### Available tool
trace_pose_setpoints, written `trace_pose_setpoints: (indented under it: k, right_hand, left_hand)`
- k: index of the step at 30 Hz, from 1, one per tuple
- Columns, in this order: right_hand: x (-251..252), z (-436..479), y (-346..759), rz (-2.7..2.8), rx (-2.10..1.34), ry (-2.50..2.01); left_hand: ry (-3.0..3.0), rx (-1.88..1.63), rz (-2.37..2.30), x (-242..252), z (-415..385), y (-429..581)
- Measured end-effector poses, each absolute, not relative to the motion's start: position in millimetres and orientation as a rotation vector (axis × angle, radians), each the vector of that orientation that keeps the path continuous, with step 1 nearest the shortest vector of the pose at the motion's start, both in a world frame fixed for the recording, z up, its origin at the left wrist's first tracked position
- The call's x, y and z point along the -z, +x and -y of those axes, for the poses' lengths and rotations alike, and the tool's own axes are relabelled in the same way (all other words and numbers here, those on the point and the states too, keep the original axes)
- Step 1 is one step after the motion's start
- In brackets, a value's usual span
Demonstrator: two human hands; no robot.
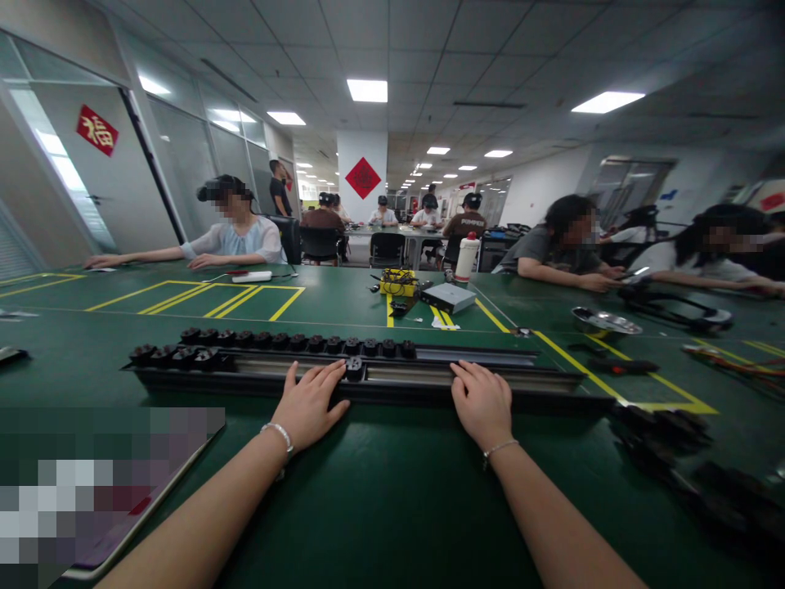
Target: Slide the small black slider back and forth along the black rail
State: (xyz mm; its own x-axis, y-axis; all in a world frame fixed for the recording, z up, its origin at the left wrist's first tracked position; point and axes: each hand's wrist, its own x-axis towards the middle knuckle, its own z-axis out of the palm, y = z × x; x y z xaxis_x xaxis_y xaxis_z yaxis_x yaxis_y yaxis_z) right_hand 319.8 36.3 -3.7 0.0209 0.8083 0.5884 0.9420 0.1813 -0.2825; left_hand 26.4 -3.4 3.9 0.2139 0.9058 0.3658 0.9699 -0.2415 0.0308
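Note:
Across the table in front of me lies a long black track [423, 378] with a metal-coloured channel. My left hand [312, 401] rests on it palm down, fingers stretched out, its fingertips beside a small black socket-like block [354, 368] seated in the channel. Farther right, my right hand [483, 401] lies over the track's near edge with its fingers extended, holding nothing. Several similar black blocks [182, 357] sit at the left end of this track. Behind it, a second track [472, 356] carries a row of such blocks [298, 342] on its left part.
More black parts [666, 429] lie at the right, blurred. A tablet-like slab [177, 483] is at the lower left. Beyond the tracks are a metal bowl [607, 321], a grey box [449, 298], a yellow container [397, 282] with cables and a white bottle [467, 258]. People sit around the table.

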Motion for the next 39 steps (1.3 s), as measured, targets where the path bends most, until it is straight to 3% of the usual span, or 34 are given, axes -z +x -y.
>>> trace_pose_setpoints:
  k: [39]
  right_hand:
    - [3.3, -36.0, 320.6, 1.815, 0.251, -1.644]
  left_hand:
    - [-2.287, 0.530, 1.752, -15.0, -14.0, 34.3]
